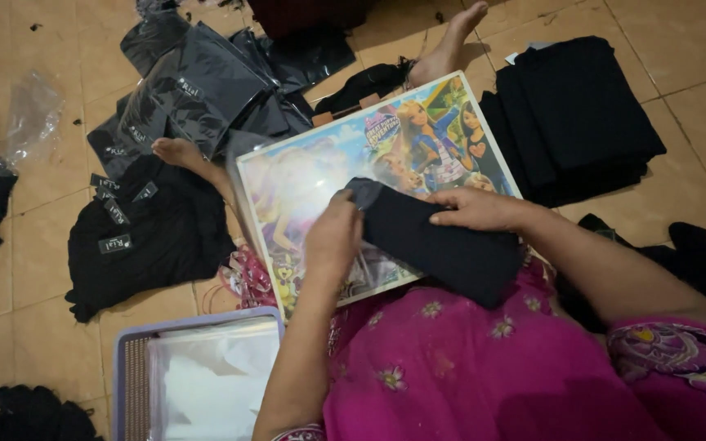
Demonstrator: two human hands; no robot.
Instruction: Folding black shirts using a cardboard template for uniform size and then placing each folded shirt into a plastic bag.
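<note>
Gripping the folded black garment (439, 245) at its left end, our left hand (332, 238) was curled closed around the fabric edge, fingers bent over the fold. Our right hand (480, 210) lay flat on top of the same garment, fingers extended leftward and pressing on the cloth; whether it pinched the fabric or merely rested on it we could not tell. The garment lay tilted across the lower right part of a colourful cartoon board (328, 175), which served as a work surface propped over our lap. Part of the garment near the left hand appeared to be covered by a thin clear film, though the detail was too faint to confirm.

Below the board, our pink floral clothing (459, 367) filled the lower frame. Just left of it stood a lavender basket (124, 371) holding white sheets (214, 380). Beyond the board's left edge, one bare foot (177, 151) rested beside a pile of black garments with small tags (145, 237). Further up lay a heap of black packaged items (198, 90). A second bare foot (451, 45) showed past the board's top edge. Right of the board sat a stack of folded black cloth (582, 114) on the tiled floor (34, 261).
</note>
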